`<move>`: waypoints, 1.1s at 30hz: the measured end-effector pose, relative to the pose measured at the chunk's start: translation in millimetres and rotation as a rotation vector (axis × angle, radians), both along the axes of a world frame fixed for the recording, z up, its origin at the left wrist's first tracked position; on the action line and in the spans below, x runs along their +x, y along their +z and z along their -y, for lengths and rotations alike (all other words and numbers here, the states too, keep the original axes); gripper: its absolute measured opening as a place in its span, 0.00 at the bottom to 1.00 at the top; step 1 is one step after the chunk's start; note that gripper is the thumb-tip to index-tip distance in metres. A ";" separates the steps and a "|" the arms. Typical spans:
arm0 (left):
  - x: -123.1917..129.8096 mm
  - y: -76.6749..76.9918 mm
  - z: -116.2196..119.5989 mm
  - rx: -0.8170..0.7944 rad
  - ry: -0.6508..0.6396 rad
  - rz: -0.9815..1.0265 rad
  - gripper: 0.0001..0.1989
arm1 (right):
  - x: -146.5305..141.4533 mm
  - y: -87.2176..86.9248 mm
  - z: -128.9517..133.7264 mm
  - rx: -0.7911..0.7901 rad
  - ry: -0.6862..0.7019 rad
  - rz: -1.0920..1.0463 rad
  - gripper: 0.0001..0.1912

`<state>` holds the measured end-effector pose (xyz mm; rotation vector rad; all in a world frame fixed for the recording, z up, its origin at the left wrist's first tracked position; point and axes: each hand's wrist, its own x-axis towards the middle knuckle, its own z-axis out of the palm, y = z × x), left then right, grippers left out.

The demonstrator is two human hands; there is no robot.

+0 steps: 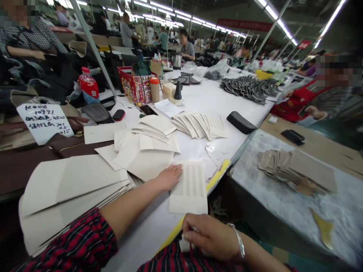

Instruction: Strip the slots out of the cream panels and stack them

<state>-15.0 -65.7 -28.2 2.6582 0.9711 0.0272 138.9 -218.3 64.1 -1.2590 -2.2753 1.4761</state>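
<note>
A cream panel with several raised strips [187, 202] lies on the white table at its yellow-taped edge. My left hand [170, 177] rests flat by the panel's upper left side, fingers stretched out and fingertips at its border. Just below the panel, at the table edge, my right hand [208, 235] is closed in a fist. Something small and whitish shows at its fingers, too hidden to name. Beyond my left hand lie loose plain cream panels [147, 160], and a fanned row of strip-marked panels [198, 124] sits farther back.
Large curved cream sheets [76, 181] are stacked at left. A red-capped bottle [89, 86], a patterned box [136, 85] and a black case [241, 122] stand or lie farther back. On the right, a grey table [295, 211] bears brown pieces; a person in red is beside it.
</note>
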 end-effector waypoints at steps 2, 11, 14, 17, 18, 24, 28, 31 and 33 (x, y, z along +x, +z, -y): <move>1.6 2.1 -9.1 -0.035 0.074 0.033 0.20 | 5.5 -6.3 -31.1 0.011 -0.125 0.012 0.08; 29.9 15.4 -57.2 -0.136 0.231 -0.086 0.09 | 7.1 -81.1 -180.9 0.127 -0.421 0.664 0.13; 33.1 17.6 -66.1 -0.183 0.215 -0.124 0.08 | 3.3 -87.9 -190.4 0.093 -0.418 0.690 0.15; 34.4 17.0 -74.3 -0.232 0.186 -0.154 0.06 | 2.9 -88.7 -193.1 0.061 -0.416 0.710 0.16; 34.9 16.5 -76.6 -0.241 0.177 -0.161 0.06 | 3.2 -88.5 -194.1 0.047 -0.413 0.713 0.16; 39.1 15.1 -73.9 -0.236 0.128 -0.174 0.06 | 2.4 -90.3 -200.1 -0.005 -0.409 0.727 0.16; 36.3 13.8 -54.0 -0.145 0.111 -0.139 0.10 | 0.0 -93.7 -197.6 0.016 -0.403 0.744 0.15; 28.9 10.3 -34.3 -0.071 0.164 -0.108 0.10 | 0.3 -94.3 -193.6 0.061 -0.423 0.738 0.15; 22.0 7.0 -20.6 -0.067 0.220 -0.059 0.12 | 2.1 -91.7 -190.5 0.082 -0.430 0.716 0.14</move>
